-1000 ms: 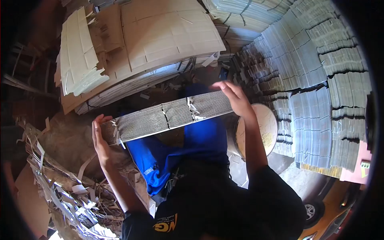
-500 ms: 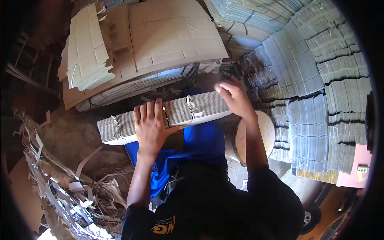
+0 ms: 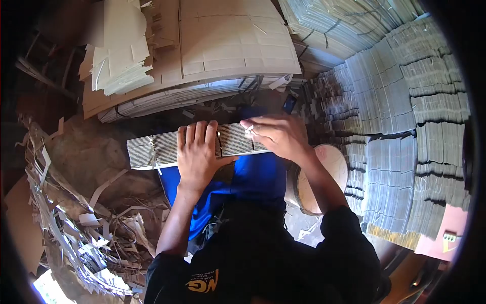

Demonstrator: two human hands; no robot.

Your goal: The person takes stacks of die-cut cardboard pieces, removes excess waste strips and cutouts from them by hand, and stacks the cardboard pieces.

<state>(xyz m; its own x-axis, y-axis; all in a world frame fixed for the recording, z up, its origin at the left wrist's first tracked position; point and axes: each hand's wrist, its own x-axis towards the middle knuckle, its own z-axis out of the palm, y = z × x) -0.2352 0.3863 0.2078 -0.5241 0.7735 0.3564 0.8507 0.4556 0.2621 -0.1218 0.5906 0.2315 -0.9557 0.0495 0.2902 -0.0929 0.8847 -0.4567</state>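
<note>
A long bundle of corrugated cardboard pieces lies across my lap, ridged edges facing up. My left hand grips it near the middle, fingers over the top and thumb along the near side. Over the right part of the bundle, my right hand pinches the pale end of a tie, its fingers partly smeared by motion. Another knotted tie circles the bundle's left end. Dark gaps run across the bundle beside my left hand and below my right fingers.
Large cardboard sheets are stacked ahead. Tied cardboard bundles pile up along the right. A round drum-like object stands by my right forearm. Cardboard scraps heap at the lower left.
My right hand has come left and down from beyond the bundle's right end onto the tie. My left hand keeps its grip. The view has shifted slightly.
</note>
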